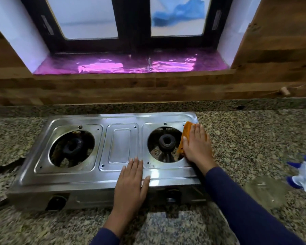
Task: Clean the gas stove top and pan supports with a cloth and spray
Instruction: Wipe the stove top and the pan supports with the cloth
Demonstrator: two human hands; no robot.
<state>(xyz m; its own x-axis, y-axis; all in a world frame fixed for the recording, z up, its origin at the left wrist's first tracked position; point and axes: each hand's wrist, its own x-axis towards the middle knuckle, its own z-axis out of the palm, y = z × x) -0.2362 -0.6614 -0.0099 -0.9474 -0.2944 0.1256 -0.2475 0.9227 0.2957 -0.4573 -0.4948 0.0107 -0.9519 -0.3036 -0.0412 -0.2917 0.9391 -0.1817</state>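
A two-burner stainless steel gas stove (104, 175) sat on a speckled granite surface (245, 135), below a wood-panelled wall and a window whose sill (131, 65) was covered in shiny pink film. No pan supports were on the stove: both round burner wells stood uncovered. The left burner (72, 147) lay dark inside its well, with brownish grime around the rim. The right burner (166, 141) stood bare in the other well.

The right hand (195, 147) lay flat, palm down, on an orange cloth (185, 137), pressing it onto the steel top at the right rim of the right-hand well, near the stove's far right corner. Its grip was released, the fingers stretched out and pointing away from the person, not curled round the cloth. Part of the cloth showed beyond the fingertips and along the thumb side, hanging a little over the well's edge.

The left hand (132, 183) rested flat on the front edge of the stove top, between the middle panel and the right well, its grip also released and holding nothing. Both arms wore dark blue sleeves.

A clear spray bottle (265, 190) with a blue and white trigger head (302, 175) lay on its side on the surface, well to the right of the stove, untouched by either hand.
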